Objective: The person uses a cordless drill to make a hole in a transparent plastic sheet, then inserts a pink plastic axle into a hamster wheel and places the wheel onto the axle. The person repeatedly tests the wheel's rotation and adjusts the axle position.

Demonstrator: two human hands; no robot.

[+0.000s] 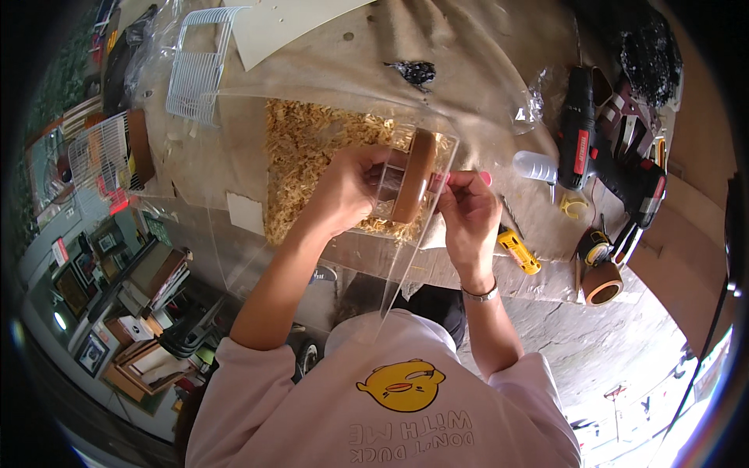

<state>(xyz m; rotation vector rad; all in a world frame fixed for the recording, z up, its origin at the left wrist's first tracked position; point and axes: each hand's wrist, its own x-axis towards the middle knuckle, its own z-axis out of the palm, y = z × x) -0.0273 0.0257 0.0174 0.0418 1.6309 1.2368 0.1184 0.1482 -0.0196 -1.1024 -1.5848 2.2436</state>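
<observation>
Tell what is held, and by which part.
The left hand seems to hold the brown exercise wheel by its clear side; whether the right hand holds anything cannot be told.

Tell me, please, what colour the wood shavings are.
The wood shavings are yellowish tan, clearest in the head view.

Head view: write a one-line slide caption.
Left hand at a brown wheel, right hand at the clear box's side wall, wood shavings inside.

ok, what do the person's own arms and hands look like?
Left hand and right hand: no gloves on the fingers. Left forearm and right forearm uncovered below short pale-pink T-shirt sleeves. Silver-toned wristband, bracelet or watch strap unclear, on the right wrist.
</observation>
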